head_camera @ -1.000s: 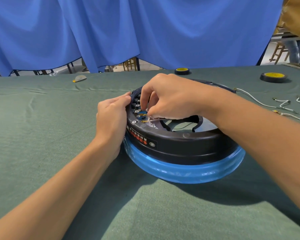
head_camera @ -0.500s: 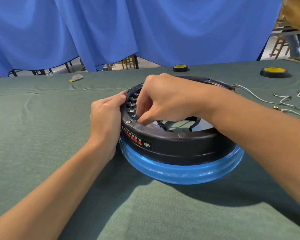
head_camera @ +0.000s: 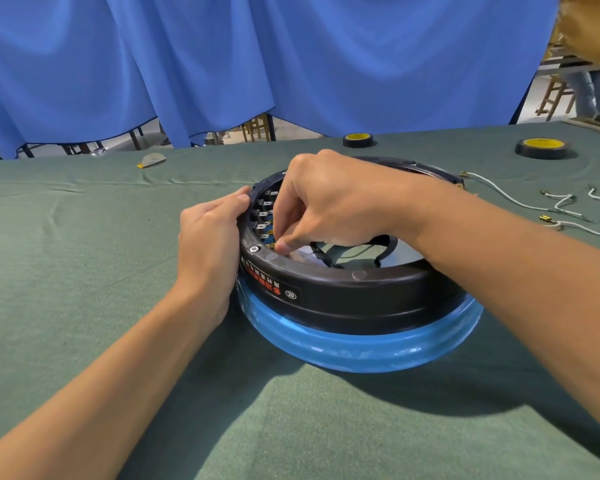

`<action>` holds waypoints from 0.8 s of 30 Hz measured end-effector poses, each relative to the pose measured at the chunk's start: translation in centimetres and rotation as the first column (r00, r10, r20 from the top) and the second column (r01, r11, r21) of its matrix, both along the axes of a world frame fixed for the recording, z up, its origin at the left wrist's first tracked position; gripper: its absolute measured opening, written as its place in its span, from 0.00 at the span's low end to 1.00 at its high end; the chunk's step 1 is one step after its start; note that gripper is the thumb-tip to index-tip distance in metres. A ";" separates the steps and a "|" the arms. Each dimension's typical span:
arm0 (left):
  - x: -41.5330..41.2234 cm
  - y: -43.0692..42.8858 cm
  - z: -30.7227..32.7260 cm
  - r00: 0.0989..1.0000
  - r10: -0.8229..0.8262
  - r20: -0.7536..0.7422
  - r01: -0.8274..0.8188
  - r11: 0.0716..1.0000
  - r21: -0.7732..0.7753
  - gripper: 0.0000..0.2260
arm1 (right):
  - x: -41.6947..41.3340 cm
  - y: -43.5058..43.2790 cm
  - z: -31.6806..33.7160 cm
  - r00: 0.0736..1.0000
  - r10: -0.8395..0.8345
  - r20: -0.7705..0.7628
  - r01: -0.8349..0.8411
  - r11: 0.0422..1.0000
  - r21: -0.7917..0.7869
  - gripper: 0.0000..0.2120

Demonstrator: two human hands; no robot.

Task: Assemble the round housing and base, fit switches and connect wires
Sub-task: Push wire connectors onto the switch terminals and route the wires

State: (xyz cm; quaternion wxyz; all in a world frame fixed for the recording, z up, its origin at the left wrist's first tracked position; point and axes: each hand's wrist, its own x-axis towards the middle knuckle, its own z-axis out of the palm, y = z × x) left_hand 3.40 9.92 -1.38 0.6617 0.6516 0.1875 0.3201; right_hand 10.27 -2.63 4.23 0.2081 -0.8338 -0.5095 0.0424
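Observation:
A black round housing [head_camera: 343, 289] sits on a blue-wrapped round base [head_camera: 361, 348] on the green cloth. My left hand [head_camera: 208, 237] grips the housing's left outer rim, thumb over the top edge. My right hand [head_camera: 333, 199] reaches over into the ring, its curled fingertips pinching a wire end down by the row of metal switch terminals [head_camera: 262, 209] on the inner left wall. The wire itself is mostly hidden under my fingers. A black cable loops inside the ring.
Loose white wires [head_camera: 561, 202] with brass terminals lie to the right of the housing. Two black-and-yellow tape rolls [head_camera: 358, 139] [head_camera: 542, 147] stand at the back. A small grey disc [head_camera: 152, 160] lies far left. Blue curtains hang behind the table.
My right hand's fingertips have dropped lower inside the ring towards the terminals, and the white wire seen a second ago is now covered by them. My left hand keeps its hold on the rim.

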 end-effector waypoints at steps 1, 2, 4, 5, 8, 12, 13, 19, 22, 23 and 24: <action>0.0 0.0 0.0 1.000 0.003 0.002 -0.003 1.000 -0.005 0.10 | -0.1 0.0 0.0 1.000 0.002 -0.006 -0.002 1.000 -0.003 0.02; 0.0 0.0 0.1 1.000 0.004 0.002 -0.004 1.000 -0.007 0.10 | -0.1 0.0 0.0 1.000 0.001 -0.006 -0.001 1.000 -0.004 0.02; 0.1 0.0 0.0 1.000 0.002 -0.003 -0.002 1.000 -0.004 0.10 | -0.1 0.2 0.0 1.000 -0.004 0.003 0.004 1.000 0.004 0.02; 0.1 0.0 0.0 1.000 0.004 -0.005 -0.004 1.000 -0.004 0.10 | -0.1 0.2 -0.1 1.000 -0.006 0.009 0.006 1.000 0.006 0.02; 0.1 0.0 0.0 1.000 0.001 -0.009 -0.001 1.000 -0.008 0.10 | 0.0 0.3 -0.2 1.000 0.005 0.012 -0.006 1.000 0.009 0.03; 0.1 0.0 0.2 1.000 0.003 -0.021 -0.003 1.000 -0.015 0.12 | 0.0 0.3 -0.2 1.000 0.007 -0.010 -0.007 1.000 0.004 0.03; 0.1 0.0 0.3 1.000 0.002 -0.026 -0.003 1.000 -0.013 0.13 | 0.1 0.2 -0.1 1.000 0.005 -0.016 -0.005 1.000 -0.005 0.03; -0.2 -0.6 0.1 0.990 0.119 -0.072 -0.121 0.992 -0.019 0.09 | 0.0 0.1 -0.1 0.999 0.006 -0.037 -0.006 1.000 -0.021 0.04; -0.4 -1.2 0.0 0.983 0.152 -0.100 -0.164 0.978 -0.130 0.06 | 0.0 0.2 -0.2 1.000 0.004 -0.021 -0.005 1.000 -0.015 0.04; -0.5 -1.3 -0.1 0.983 0.157 -0.100 -0.171 0.974 -0.148 0.06 | -0.1 0.2 -0.3 1.000 0.003 -0.012 -0.004 1.000 -0.009 0.03; -0.5 -1.4 -0.1 0.981 0.169 -0.099 -0.183 0.971 -0.154 0.06 | -0.1 0.2 -0.3 1.000 0.003 -0.003 -0.003 1.000 -0.002 0.02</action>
